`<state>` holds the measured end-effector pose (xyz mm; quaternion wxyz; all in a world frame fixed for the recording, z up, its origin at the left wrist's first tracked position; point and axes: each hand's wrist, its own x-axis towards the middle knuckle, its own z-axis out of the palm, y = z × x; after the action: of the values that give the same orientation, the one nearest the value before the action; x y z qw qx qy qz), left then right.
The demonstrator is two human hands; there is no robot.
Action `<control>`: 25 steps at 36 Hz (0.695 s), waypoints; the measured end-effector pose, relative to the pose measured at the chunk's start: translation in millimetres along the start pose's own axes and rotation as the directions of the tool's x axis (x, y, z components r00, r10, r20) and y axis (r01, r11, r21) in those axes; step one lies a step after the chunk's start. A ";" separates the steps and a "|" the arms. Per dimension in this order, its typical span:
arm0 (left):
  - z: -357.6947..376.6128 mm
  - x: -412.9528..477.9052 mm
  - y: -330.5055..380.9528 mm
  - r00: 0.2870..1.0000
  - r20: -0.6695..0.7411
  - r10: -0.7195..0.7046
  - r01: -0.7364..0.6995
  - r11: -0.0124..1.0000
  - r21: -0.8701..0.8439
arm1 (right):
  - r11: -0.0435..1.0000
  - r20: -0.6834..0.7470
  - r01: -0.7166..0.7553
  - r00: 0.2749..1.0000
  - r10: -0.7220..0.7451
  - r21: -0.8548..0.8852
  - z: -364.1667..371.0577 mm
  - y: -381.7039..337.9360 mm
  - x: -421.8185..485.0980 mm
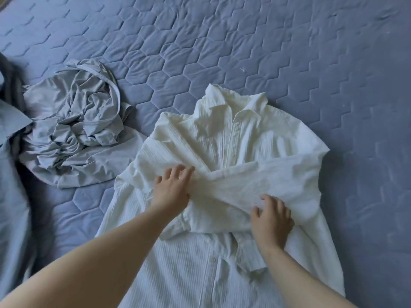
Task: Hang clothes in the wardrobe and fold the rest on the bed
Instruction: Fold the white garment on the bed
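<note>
Crumpled garment point(73, 134) lies left of shirt point(233, 138).

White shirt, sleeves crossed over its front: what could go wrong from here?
The crossed sleeves lie wrinkled under the left hand and right hand; folding now could press creases in. The loose cuff below may slip out of the fold. The crumpled grey garment lies close beside the white shirt and might get caught.

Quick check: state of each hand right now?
Left hand: open, fingers flat on the white shirt.
Right hand: open, pressing the folded sleeve.
</note>
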<state>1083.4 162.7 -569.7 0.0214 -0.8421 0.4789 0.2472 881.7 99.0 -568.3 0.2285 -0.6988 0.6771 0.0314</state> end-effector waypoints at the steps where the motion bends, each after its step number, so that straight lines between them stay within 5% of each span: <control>1: 1.8 -6.8 2.4 1.000 -0.008 0.022 -0.021 0.999 0.034 | 1.000 0.001 0.018 1.000 -0.018 0.001 0.5 3.9 -5.3; 6: 21.6 -48.1 9.4 0.986 -0.052 0.160 -0.154 0.983 0.099 | 1.000 0.024 0.005 1.000 -0.005 0.029 -5.7 26.9 -30.2; 25: 19.9 -61.6 95.6 0.979 0.061 0.193 -0.195 0.980 0.036 | 0.970 -0.047 -0.159 0.984 0.170 0.182 -45.2 96.0 -29.1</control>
<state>971.6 165.5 -541.0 0.0285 -0.7834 0.5629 0.2620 775.1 111.8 -544.3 0.2652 -0.6179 0.7395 -0.0319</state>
